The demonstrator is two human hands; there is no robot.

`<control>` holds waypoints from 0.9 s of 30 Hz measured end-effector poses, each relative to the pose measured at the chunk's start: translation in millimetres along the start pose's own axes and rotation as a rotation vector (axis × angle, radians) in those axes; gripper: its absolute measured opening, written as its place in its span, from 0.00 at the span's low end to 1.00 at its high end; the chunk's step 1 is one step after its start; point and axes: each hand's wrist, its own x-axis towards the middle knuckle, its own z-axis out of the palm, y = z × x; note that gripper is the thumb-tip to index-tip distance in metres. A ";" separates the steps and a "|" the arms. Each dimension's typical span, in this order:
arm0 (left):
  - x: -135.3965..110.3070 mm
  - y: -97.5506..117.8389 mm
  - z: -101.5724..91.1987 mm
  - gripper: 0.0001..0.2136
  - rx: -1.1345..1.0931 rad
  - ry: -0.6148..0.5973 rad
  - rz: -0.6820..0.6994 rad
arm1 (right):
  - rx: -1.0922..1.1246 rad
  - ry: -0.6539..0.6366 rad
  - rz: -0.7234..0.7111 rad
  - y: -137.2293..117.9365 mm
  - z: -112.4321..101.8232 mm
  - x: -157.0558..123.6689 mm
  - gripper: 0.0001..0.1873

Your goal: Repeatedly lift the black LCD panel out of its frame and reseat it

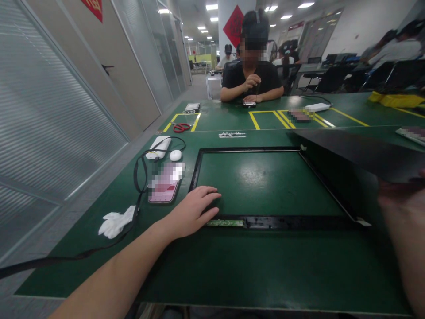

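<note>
A thin black rectangular frame [292,223] lies flat on the green table [252,274], with bare tabletop showing through its middle. My left hand [194,210] rests over the frame's near left corner, fingers stretched out and hiding that corner. Beside its thumb, a green circuit strip [229,223] shows in the frame's near edge. On the right, my right hand [398,199] is blurred by motion and grips the edge of a flat black panel [358,153]. The panel is tilted above the frame's right side; its far left corner is close to the frame's far right corner.
Left of the frame are a phone [166,184], a white earbud case [175,155], a white power bank [158,147], crumpled tissue [116,223] and a black strap [83,254]. Beyond lie red-handled scissors [181,128] and small white pieces [231,134]. Another person [252,79] sits opposite.
</note>
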 end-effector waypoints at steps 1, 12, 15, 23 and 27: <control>0.1 -0.2 0.2 0.18 -0.001 0.000 0.003 | 0.001 0.023 0.010 0.6 1.1 -0.1 0.06; -0.2 -2.1 0.7 0.18 0.025 0.005 0.025 | 0.015 0.289 0.158 -0.1 11.3 -8.2 0.07; -1.1 -4.4 1.6 0.17 0.011 0.019 0.033 | 0.006 0.306 0.181 1.6 9.7 -4.1 0.07; -1.0 -5.2 1.8 0.17 0.026 0.003 0.027 | -0.074 0.327 0.312 15.8 -3.1 16.0 0.11; -0.2 -3.2 1.5 0.17 0.039 -0.008 0.024 | -0.147 0.342 0.414 20.1 -4.7 15.5 0.16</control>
